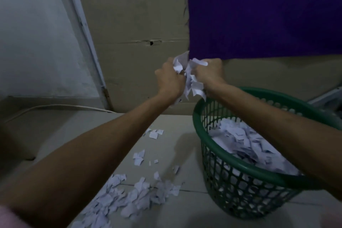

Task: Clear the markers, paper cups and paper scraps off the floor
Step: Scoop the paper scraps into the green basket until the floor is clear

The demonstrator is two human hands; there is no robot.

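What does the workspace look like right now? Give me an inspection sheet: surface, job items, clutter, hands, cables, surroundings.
Surface: pale tiled floor, dimly lit.
Job's things: green basket well filled with paper scraps; loose scrap pile on the floor left of the basket; smaller scraps further out. No markers or cups seen.
Clutter: nothing seen beyond the scraps.
Hands: left hand and right hand together grip a bunch of scraps near the basket's far rim.
Cables: one white cable along the floor at left.
Surroundings: cardboard sheet, purple panel, white wall.
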